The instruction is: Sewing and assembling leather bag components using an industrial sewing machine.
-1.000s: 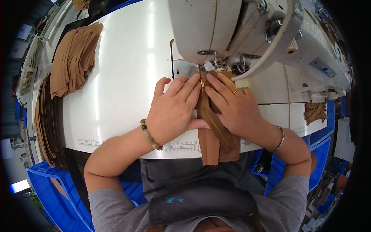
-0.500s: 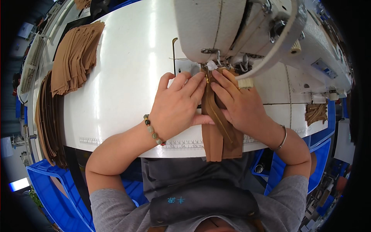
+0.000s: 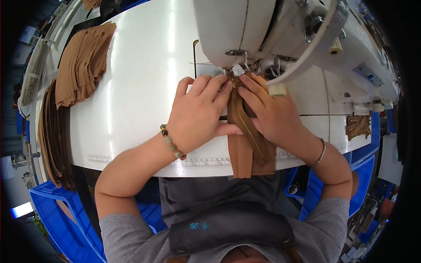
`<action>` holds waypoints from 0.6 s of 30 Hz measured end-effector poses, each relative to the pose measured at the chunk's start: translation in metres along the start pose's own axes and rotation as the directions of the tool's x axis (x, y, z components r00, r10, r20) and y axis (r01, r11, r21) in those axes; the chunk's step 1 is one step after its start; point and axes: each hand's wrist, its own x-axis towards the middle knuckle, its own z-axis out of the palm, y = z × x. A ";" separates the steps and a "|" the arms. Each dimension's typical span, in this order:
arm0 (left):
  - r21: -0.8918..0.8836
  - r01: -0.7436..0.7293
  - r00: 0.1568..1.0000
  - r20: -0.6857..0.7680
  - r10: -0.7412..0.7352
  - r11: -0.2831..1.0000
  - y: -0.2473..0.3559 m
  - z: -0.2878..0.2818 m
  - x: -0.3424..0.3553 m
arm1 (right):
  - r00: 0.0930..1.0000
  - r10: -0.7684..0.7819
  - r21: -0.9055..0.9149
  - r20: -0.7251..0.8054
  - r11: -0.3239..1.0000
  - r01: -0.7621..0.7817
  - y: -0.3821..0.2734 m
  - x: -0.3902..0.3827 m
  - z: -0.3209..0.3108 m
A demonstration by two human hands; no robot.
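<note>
A brown fabric piece [image 3: 241, 158] with a zipper strip [image 3: 245, 127] and small gold pull lies under the presser-foot area of a white sewing machine [image 3: 223, 30]. My left hand [image 3: 197, 111], wearing a bead bracelet, holds the piece's left side, fingers bent and pressed together near the needle, thumb reaching across the fabric. My right hand [image 3: 276, 114], wearing a metal bangle, holds the right side, fingertips pressed beside the zipper, thumb partly hidden by the strip. The needle itself is too small to make out behind a white scrap [image 3: 238, 69].
Two stacks of brown pieces [image 3: 85, 59] [image 3: 52, 136] lie at the left of the white table [image 3: 131, 109]. Small brown strips [image 3: 357, 127] lie at the right. Blue bins [image 3: 52, 210] [image 3: 359, 184] stand below both ends, and a ruler [image 3: 114, 158] runs along the near edge.
The fabric piece has slid away from me toward the machine, its near end higher in the picture. Both my hands have moved slightly forward with it, keeping their hold.
</note>
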 end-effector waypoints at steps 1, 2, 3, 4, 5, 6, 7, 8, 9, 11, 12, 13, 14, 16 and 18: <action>-0.014 0.009 1.000 0.005 -0.009 1.000 0.000 0.000 0.001 | 1.000 -0.007 -0.039 -0.013 0.999 0.007 -0.001 0.000 -0.001; -0.027 0.018 1.000 0.009 -0.018 0.999 0.000 -0.001 0.001 | 1.000 -0.013 -0.006 -0.018 1.000 0.013 -0.002 0.001 -0.003; -0.027 0.019 1.000 0.007 -0.019 0.999 0.000 -0.001 0.001 | 0.999 -0.029 -0.046 -0.046 0.999 0.027 -0.003 0.001 -0.006; -0.035 0.025 1.000 0.011 -0.025 0.999 0.001 -0.002 0.001 | 0.998 -0.039 -0.067 -0.059 0.997 0.035 -0.004 0.001 -0.009; -0.037 0.037 0.999 0.037 -0.036 0.999 0.003 -0.004 0.000 | 0.996 -0.048 -0.089 -0.072 0.995 0.042 -0.005 0.001 -0.012; -0.043 0.031 0.999 0.009 -0.031 0.999 0.006 -0.006 -0.003 | 0.980 -0.152 -0.116 -0.129 0.984 0.137 -0.006 0.001 -0.016; -0.059 0.028 1.000 0.013 -0.027 0.998 0.012 -0.010 -0.008 | 0.954 -0.246 -0.137 -0.171 0.965 0.224 -0.006 0.000 -0.019; -0.067 0.024 0.999 0.025 -0.022 0.997 0.019 -0.013 -0.014 | 0.949 -0.258 -0.154 -0.179 0.960 0.232 -0.007 -0.001 -0.021; -0.077 0.027 1.000 0.015 -0.026 0.997 0.025 -0.015 -0.020 | 0.925 -0.333 -0.054 -0.184 0.943 0.329 -0.009 -0.002 -0.023; -0.018 -0.024 0.998 0.064 0.025 1.000 0.039 -0.019 -0.033 | 0.892 -0.406 0.043 -0.199 0.906 0.422 -0.013 -0.008 -0.026; -0.140 0.025 0.999 0.046 -0.018 0.990 0.048 -0.020 -0.040 | 0.910 -0.378 0.091 -0.172 0.913 0.396 -0.017 -0.013 -0.027; -0.140 0.025 0.999 0.042 -0.019 0.990 0.053 -0.019 -0.044 | 0.925 -0.351 0.138 -0.142 0.919 0.370 -0.022 -0.019 -0.028; -0.115 0.000 1.000 0.026 0.003 0.993 0.057 -0.017 -0.048 | 0.924 -0.356 0.134 -0.140 0.918 0.374 -0.026 -0.024 -0.028; -0.119 0.002 1.000 -0.003 -0.002 0.993 0.064 -0.015 -0.055 | 0.962 -0.244 0.195 -0.123 0.944 0.264 -0.037 -0.035 -0.027; -0.104 -0.003 1.000 -0.025 0.001 0.995 0.066 -0.012 -0.058 | 0.969 -0.211 0.210 -0.125 0.949 0.234 -0.045 -0.045 -0.029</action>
